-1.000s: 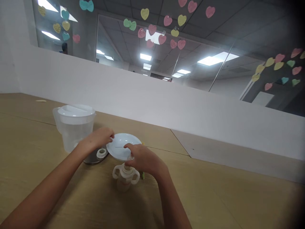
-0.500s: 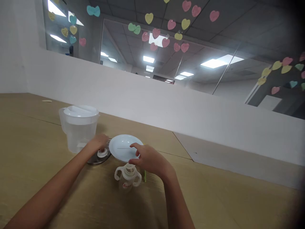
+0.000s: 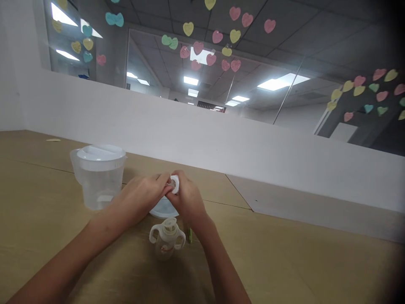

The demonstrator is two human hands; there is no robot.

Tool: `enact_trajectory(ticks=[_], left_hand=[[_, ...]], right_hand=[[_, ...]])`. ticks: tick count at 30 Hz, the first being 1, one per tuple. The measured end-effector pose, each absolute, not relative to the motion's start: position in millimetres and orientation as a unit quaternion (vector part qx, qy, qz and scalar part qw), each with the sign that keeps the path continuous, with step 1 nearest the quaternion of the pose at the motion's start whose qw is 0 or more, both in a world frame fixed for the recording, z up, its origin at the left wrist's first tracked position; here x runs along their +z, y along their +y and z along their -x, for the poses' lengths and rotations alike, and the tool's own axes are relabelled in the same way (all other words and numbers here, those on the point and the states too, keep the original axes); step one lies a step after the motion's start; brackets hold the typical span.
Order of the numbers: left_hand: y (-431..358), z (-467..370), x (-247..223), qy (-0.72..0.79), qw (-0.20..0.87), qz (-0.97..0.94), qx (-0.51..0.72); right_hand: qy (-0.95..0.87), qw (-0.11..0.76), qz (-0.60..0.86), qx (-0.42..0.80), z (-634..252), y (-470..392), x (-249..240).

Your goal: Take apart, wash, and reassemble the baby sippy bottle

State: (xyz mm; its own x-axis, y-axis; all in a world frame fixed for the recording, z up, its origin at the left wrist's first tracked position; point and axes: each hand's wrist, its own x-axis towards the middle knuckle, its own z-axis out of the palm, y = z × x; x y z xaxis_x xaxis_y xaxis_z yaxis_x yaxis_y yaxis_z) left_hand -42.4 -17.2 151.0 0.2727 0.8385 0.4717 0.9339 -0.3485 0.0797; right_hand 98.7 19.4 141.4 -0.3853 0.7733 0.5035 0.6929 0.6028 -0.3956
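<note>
A white feeding-bottle collar (image 3: 175, 184), with something clear in its opening, is between my two hands above the plate. My left hand (image 3: 144, 192) is closed, its fingertips pinching at the collar's left side by the clear part. From the right, my right hand (image 3: 190, 199) is closed round the collar. Below them a feeding bottle (image 3: 165, 244) with two curved white handles stands upright on the table, its neck uncovered. Behind the bottle, the pale plate (image 3: 162, 210) is partly hidden by my hands. The metal tray is hidden behind my left arm.
A lidded clear water pitcher (image 3: 103, 181) stands at the left of the table (image 3: 284, 253). Close to the bottle's right is a narrow green object (image 3: 190, 234). A white wall (image 3: 190, 131) runs along the back, under glass with heart-shaped notes.
My left hand has lifted the white collar off the metal tray and brought it rightward over the plate. My right hand has closed on it. The view has shifted slightly.
</note>
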Motion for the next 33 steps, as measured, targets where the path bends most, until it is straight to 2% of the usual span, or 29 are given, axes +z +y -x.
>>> enact_trajectory(ticks=[3,6,12,17,20,24,27,30,33], left_hand=[[-13.7,48.0,153.4,-0.488,0.011,0.806,-0.335],[-14.6,51.7,158.0,-0.449,-0.054,0.793,-0.408],[-12.2,52.3,158.5,-0.434,-0.114,0.772,-0.450],[-7.9,56.1,159.1,-0.418,-0.145,0.775,-0.452],[-7.6,54.6,156.0,-0.441,-0.085,0.795,-0.407],[-7.8,42.7,144.7,-0.493,0.047,0.803,-0.330],[-7.0,32.1,138.9,-0.527,0.112,0.795,-0.278],[-5.7,29.1,139.4,-0.549,0.112,0.794,-0.235],[-5.0,35.8,143.7,-0.527,0.068,0.812,-0.242]], right_hand=[[-0.818,0.382,0.425,0.061,-103.1,20.8,147.2],[-0.808,0.415,0.402,0.121,-107.6,20.1,150.3],[-0.796,0.438,0.335,0.251,-114.9,19.5,150.5],[-0.786,0.450,0.316,0.284,-114.3,25.8,146.1],[-0.805,0.420,0.348,0.235,-112.4,30.1,143.0],[-0.823,0.380,0.415,0.079,-112.5,34.3,140.8],[-0.811,0.360,0.461,0.011,-113.4,35.9,140.3],[-0.811,0.314,0.493,-0.025,-113.4,35.3,139.8],[-0.817,0.258,0.509,-0.079,-113.5,32.7,139.6]])
